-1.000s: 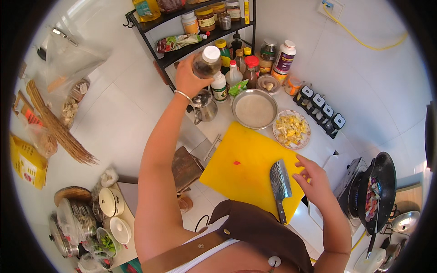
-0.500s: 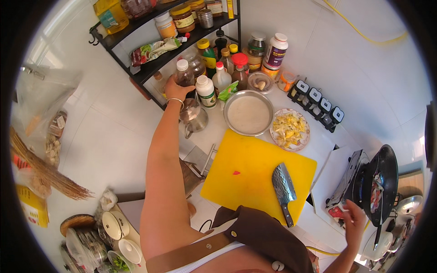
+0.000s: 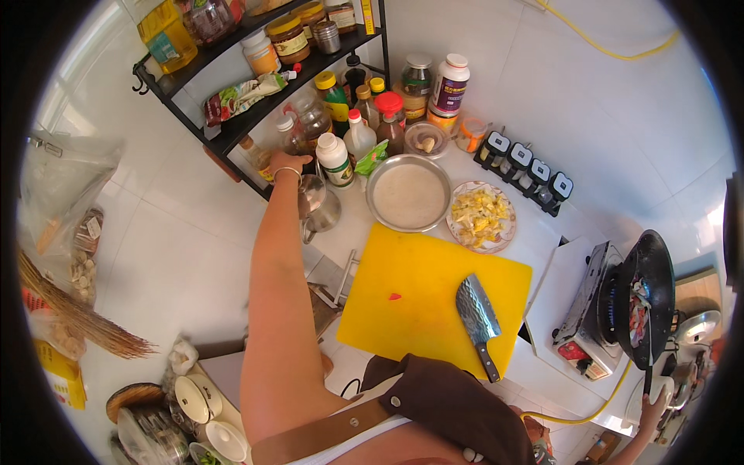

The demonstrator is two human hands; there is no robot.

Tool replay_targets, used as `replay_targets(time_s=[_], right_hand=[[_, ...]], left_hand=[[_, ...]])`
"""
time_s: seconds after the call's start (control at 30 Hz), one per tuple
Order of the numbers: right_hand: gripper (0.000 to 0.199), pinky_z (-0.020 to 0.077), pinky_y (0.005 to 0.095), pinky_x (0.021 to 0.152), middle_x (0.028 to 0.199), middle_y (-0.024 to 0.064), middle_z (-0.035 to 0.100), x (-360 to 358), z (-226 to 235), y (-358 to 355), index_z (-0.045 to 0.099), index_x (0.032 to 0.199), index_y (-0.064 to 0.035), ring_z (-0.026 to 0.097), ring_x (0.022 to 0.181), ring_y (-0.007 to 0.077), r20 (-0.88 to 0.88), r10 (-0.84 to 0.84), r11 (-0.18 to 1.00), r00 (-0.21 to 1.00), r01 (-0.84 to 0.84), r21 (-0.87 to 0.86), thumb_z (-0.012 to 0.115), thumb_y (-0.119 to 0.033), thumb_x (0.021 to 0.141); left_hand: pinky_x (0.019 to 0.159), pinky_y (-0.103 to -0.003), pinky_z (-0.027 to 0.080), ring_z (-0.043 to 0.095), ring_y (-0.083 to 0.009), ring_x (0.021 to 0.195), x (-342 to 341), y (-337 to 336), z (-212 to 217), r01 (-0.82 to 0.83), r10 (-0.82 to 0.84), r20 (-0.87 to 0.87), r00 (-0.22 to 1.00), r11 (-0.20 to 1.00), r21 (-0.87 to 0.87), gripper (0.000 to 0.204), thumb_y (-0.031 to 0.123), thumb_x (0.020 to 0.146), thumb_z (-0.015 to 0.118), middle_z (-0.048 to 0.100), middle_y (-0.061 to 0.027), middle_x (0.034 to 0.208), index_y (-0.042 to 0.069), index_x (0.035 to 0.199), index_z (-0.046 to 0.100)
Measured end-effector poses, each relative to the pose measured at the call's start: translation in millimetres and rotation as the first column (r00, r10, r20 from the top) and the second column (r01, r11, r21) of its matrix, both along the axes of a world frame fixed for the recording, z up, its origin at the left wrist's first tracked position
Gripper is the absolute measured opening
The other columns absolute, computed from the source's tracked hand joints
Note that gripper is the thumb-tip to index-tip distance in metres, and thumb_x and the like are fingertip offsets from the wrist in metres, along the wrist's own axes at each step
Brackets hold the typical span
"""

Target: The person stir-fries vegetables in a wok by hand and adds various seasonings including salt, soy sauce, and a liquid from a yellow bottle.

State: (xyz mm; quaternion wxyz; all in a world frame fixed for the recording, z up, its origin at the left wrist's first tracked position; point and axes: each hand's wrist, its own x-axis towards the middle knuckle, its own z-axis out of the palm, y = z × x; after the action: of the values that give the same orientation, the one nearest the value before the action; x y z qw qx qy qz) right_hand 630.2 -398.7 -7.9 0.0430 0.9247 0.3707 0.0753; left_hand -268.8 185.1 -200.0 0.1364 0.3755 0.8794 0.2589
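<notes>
My left hand (image 3: pixel 287 163) is closed round the lower part of a clear bottle (image 3: pixel 291 138) with a white cap; its fingertips are partly hidden. Beside it stand a white bottle (image 3: pixel 335 161) with a green label, a metal pitcher (image 3: pixel 322 211) and an oil bottle (image 3: pixel 258 159). At the far right, my right hand (image 3: pixel 656 409) is closed on the black handle of a long spatula (image 3: pixel 649 378). Its metal shaft reaches over the rim of a black wok (image 3: pixel 660 271), among sliced food (image 3: pixel 638 310); the spatula's head cannot be made out.
A cleaver (image 3: pixel 477 316) lies on a yellow cutting board (image 3: pixel 411 287) with a small red scrap. Behind it stand a metal bowl (image 3: pixel 376 208) of pale liquid and a plate (image 3: pixel 457 234) of egg pieces. The wok sits on a lit gas stove (image 3: pixel 585 310); a black shelf (image 3: pixel 248 116) holds jars.
My right hand has moved from beside the stove knob down to the spatula handle. My left hand and the clear bottle are slightly lower among the bottles. The whole view has shifted a little.
</notes>
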Motion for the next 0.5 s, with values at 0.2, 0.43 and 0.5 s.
replay_targets(time_s=[0.2, 0.43, 0.5], right_hand=[[0.069, 0.0423, 0.0354, 0.091, 0.122, 0.0207, 0.055, 51.8, -39.0, 11.0, 0.038, 0.137, 0.0031, 0.053, 0.108, 0.0291, -0.338, 0.076, 0.991, 0.938, -0.033, 0.131, 0.061, 0.005, 0.071], [0.074, 0.0454, 0.0381, 0.083, 0.117, 0.0226, 0.058, -21.7, -28.1, 38.1, 0.041, 0.139, -0.0072, 0.059, 0.098, 0.0293, -0.324, -0.018, 0.988, 0.946, 0.066, 0.139, 0.060, 0.007, 0.069], [0.068, 0.0465, 0.0400, 0.084, 0.113, 0.0227, 0.061, -55.0, -21.2, 53.1, 0.043, 0.138, -0.0159, 0.060, 0.103, 0.0366, -0.173, 0.372, 0.895, 0.912, -0.304, 0.325, 0.048, 0.009, 0.075]], left_hand=[[0.062, -0.035, 0.049, 0.064, -0.0239, 0.064, -89.0, 14.3, -55.8, 0.182, -0.177, -0.074, 0.981, 0.981, 0.062, 0.039, 0.026, 0.068, 0.079, 0.066, -0.0163, 0.075, -0.007, 0.083, 0.067], [0.084, -0.049, 0.047, 0.062, -0.0402, 0.095, -6.8, -6.0, -2.4, 0.024, 0.069, -0.464, 0.883, 0.981, 0.193, 0.051, 0.048, 0.077, 0.061, 0.066, -0.0238, 0.098, 0.000, 0.094, 0.068], [0.083, -0.049, 0.047, 0.062, -0.0409, 0.093, 47.8, -22.9, 14.2, 0.170, -0.021, -0.423, 0.906, 0.933, 0.317, 0.059, 0.051, 0.078, 0.061, 0.065, -0.0236, 0.100, 0.000, 0.106, 0.064]])
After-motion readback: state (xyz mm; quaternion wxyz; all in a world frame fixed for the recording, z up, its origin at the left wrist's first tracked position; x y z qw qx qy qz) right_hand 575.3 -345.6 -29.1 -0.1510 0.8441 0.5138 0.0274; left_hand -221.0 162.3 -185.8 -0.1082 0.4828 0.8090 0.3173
